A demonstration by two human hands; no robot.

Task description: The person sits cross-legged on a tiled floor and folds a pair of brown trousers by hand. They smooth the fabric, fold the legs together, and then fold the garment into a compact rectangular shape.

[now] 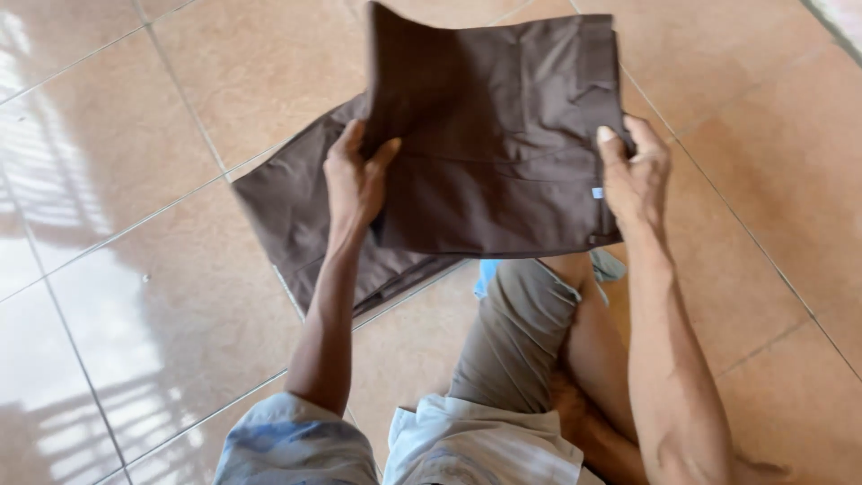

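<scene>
Tiled floor (135,296) under hand-held brown trousers (503,135)

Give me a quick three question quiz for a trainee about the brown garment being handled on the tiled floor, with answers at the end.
1. True or false: both hands grip the folded brown garment.
2. Which part of the garment lies on the tiled floor? A) none of it B) the lower part near the left hand C) all of it
3. Fill in: the right hand grips the garment's ____ edge as seen in the picture.

Key
1. True: each hand pinches one side edge.
2. B: the part nearer the camera is lifted, the rest trails on the tiles.
3. Right.
</scene>
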